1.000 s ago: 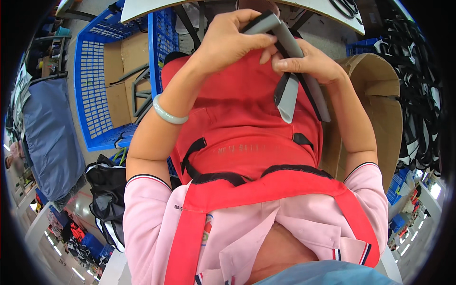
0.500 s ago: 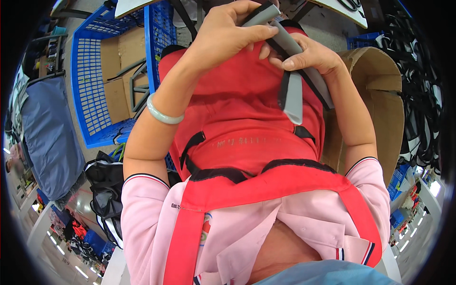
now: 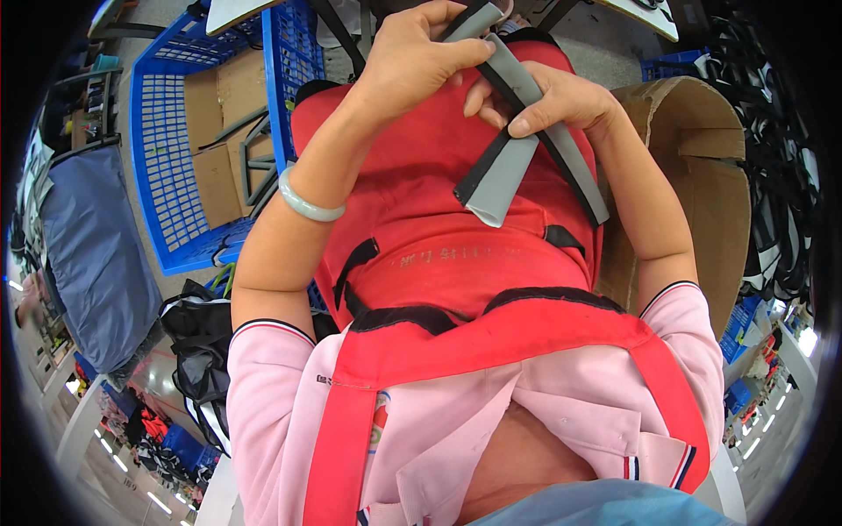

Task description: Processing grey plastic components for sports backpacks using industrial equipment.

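Note:
Grey strips with black edging (image 3: 578, 171) are held in front of me, over my red apron (image 3: 412, 167). My left hand (image 3: 410, 54) pinches the upper strip end between thumb and fingers. Lower and to the right, my right hand (image 3: 561, 101) is closed round the middle, its thumb pressing where two lengths cross. One long length slants down to the right past this hand. A shorter tail (image 3: 502, 182) hangs toward my lap, its end folded open like a flat tube. Whether these are one looped strip or separate pieces, I cannot tell.
At the left stands a blue plastic crate (image 3: 156, 167) holding cardboard and bent grey-black strips. A cardboard box (image 3: 712, 188) is close by my right arm. White table edges (image 3: 230, 12) show at the far side. Black-and-white bags (image 3: 195, 351) lie at the left.
The hanging tail has swung left and turned, showing more of its grey face. Both hands have shifted slightly left, keeping their hold on the strips.

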